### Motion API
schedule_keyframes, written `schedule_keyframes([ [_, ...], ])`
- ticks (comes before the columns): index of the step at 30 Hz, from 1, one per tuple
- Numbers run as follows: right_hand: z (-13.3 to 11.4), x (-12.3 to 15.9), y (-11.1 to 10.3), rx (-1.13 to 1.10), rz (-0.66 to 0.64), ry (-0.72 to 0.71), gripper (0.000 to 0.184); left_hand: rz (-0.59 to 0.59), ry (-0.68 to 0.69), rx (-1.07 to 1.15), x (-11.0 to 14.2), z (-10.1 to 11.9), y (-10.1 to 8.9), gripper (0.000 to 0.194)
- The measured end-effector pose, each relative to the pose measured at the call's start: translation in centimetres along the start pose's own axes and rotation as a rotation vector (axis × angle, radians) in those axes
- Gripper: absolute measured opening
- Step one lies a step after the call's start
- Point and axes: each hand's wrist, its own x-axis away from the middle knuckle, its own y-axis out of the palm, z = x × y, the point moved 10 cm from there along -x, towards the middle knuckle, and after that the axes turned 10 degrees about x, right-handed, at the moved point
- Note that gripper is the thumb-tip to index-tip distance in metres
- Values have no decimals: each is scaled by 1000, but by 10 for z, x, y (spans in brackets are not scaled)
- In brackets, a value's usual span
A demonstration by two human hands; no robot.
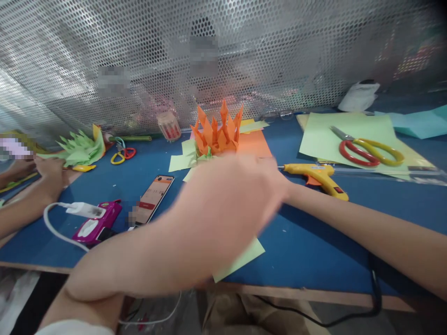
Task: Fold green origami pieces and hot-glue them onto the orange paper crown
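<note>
My left hand (pixel 226 204) is large and smeared by motion in the middle of the view, its back toward me and its fingers out of sight. Behind it, my right hand (pixel 275 179) shows only a small part near the wrist, and its fingers are covered. Just beyond both hands stands a cluster of pointed orange folded paper pieces (pixel 218 135), with a bit of green at its base. Whether either hand touches it cannot be seen. Light green paper squares (pixel 181 162) lie to its left, and another green sheet (pixel 246 258) is partly under my left hand.
A yellow glue gun (pixel 319 173) lies by my right forearm. Scissors (pixel 372 151) rest on green sheets (pixel 321 132). Left are a phone (pixel 153 200), a purple power strip (pixel 99 223) with a white cable, and small scissors (pixel 123 153). Another person's hands (pixel 50 174) are beside green folded paper (pixel 82 149).
</note>
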Motion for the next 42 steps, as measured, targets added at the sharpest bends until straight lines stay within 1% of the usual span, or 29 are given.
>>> schedule_keyframes([
  [1, 2, 0, -4, -4, 10, 12, 32, -76, 28, -3, 14, 13, 20, 47],
  [2, 3, 0, -7, -10, 17, 24, 33, -229, 95, -4, 30, 27, 49, 58],
  [3, 4, -1, -10, -19, 22, 38, 33, -316, 127, 13, 45, 33, 70, 74],
  [4, 5, -1, -14, -29, 32, 56, 30, -409, 137, 52, 59, 35, 91, 94],
  [5, 6, -1, -18, -41, 42, 76, 26, -502, 101, 82, 72, 29, 109, 105],
  [6, 7, -1, -21, -56, 51, 96, 22, -585, 47, 117, 83, 20, 124, 109],
  [7, 9, -1, -25, -73, 59, 113, 20, -657, -1, 168, 93, 11, 134, 108],
  [8, 10, -2, -29, -89, 66, 127, 20, -700, -26, 236, 101, 5, 138, 106],
  [9, 11, -2, -32, -106, 72, 136, 20, -710, -39, 291, 105, -1, 137, 100],
  [12, 15, -2, -43, -142, 105, 148, 16, -707, -27, 383, 117, -10, 125, 79],
  [14, 15, -1, -47, -156, 137, 148, 18, -659, -2, 400, 123, -12, 115, 66],
  [16, 10, 0, -46, -162, 154, 129, 22, -596, 27, 412, 130, -12, 108, 55],
  [17, 5, 0, -42, -164, 148, 106, 25, -558, 34, 419, 133, -12, 106, 50],
  [19, -10, 0, -27, -168, 95, 27, 33, -474, 47, 441, 136, -13, 103, 43],
  [22, -37, 1, -1, -171, -46, -114, 44, -362, 62, 474, 138, -13, 98, 34],
  [24, -49, 3, 8, -159, -111, -157, 46, -306, 54, 497, 138, -13, 95, 31],
  [27, -62, 9, 5, -147, -163, -163, 42, -240, -26, 551, 139, -17, 92, 23],
  [29, -70, 18, 0, -151, -199, -153, 34, -187, -102, 592, 141, -21, 90, 19],
  [30, -75, 25, -1, -154, -222, -153, 34, -158, -138, 617, 142, -24, 89, 18],
  [31, -80, 33, -2, -156, -251, -149, 39, -133, -176, 649, 143, -26, 88, 17],
  [33, -88, 51, -2, -145, -307, -127, 64, -100, -262, 727, 145, -33, 89, 16],
  [34, -90, 61, 0, -129, -358, -100, 76, -91, -310, 767, 146, -36, 90, 17],
  [35, -93, 70, 1, -125, -398, -78, 84, -82, -363, 799, 147, -41, 92, 17],
  [36, -96, 78, -1, -135, -424, -70, 85, -73, -413, 824, 148, -45, 94, 18],
  [38, -103, 90, -7, -212, -469, -61, 78, -44, -484, 866, 151, -51, 96, 18],
  [39, -102, 93, -11, -266, -472, -16, 70, -32, -509, 889, 152, -53, 97, 18],
  [40, -102, 95, -15, -316, -470, 0, 64, -24, -528, 915, 153, -54, 98, 18],
  [42, -102, 96, -22, -339, -456, -5, 59, -16, -557, 966, 155, -55, 100, 18],
])
